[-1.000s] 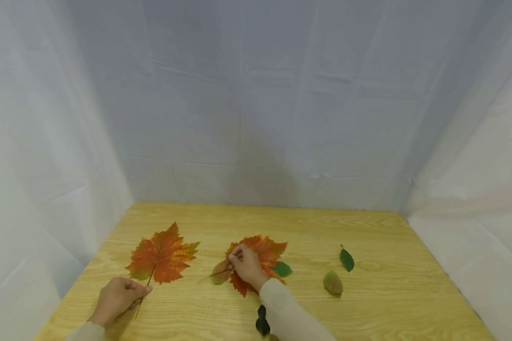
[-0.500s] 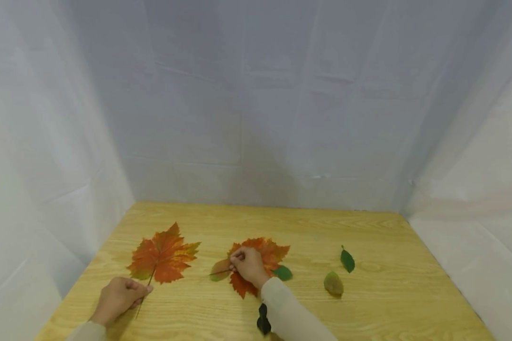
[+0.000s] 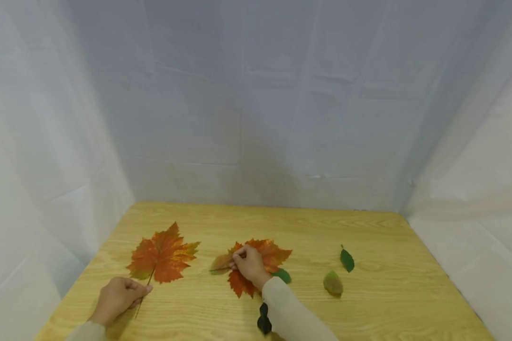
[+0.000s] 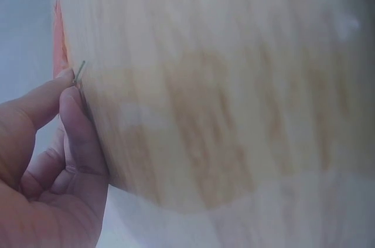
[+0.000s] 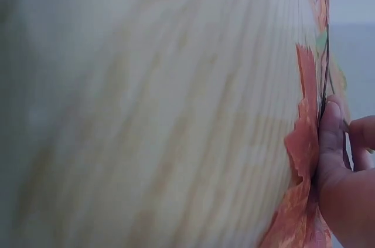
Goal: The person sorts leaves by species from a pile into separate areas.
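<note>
I can't see the middle of one maple leaf (image 3: 275,255) behind the right hand (image 3: 251,265), can't ID the black thing (image 3: 263,321) by the sleeve (image 3: 296,310), and my head cam crops the near counter (image 3: 196,312).

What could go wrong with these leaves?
The left grip pinches a thin stem of a red leaf; it might bend or slip out if tugged. The right grip seems to pinch another stem where a second red leaf, a brown leaf and a green leaf bunch together, so pulling could drag them along. The right sleeve might knock the dark thing beside it.
</note>
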### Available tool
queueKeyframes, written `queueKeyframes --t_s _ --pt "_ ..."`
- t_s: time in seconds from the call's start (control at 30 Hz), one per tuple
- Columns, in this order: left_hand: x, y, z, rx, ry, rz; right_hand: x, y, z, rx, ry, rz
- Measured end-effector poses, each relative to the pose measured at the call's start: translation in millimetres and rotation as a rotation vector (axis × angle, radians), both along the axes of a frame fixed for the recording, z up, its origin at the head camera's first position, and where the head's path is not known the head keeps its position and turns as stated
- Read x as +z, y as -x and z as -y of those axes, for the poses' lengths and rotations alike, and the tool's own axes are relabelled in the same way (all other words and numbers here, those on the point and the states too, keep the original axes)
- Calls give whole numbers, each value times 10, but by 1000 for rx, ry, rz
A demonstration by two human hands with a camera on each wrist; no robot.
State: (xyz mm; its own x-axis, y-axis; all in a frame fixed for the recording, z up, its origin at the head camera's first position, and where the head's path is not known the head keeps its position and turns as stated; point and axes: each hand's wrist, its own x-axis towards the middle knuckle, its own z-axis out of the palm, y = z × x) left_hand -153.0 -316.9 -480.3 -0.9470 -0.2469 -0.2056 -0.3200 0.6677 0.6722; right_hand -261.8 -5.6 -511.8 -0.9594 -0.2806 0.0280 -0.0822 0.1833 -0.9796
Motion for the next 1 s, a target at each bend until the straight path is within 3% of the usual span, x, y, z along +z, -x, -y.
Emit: queueKeyframes --t_s 0.6,0.83,1.0 --pt "4 -1 10 -10 14 -8 -7 3 -13 -33 131 89" --pt "20 0 -5 -7 14 -3 54 -31 -5 -72 145 36" --pt "-15 16 11 4 1 5 86 -1 -50 -70 91 -65"
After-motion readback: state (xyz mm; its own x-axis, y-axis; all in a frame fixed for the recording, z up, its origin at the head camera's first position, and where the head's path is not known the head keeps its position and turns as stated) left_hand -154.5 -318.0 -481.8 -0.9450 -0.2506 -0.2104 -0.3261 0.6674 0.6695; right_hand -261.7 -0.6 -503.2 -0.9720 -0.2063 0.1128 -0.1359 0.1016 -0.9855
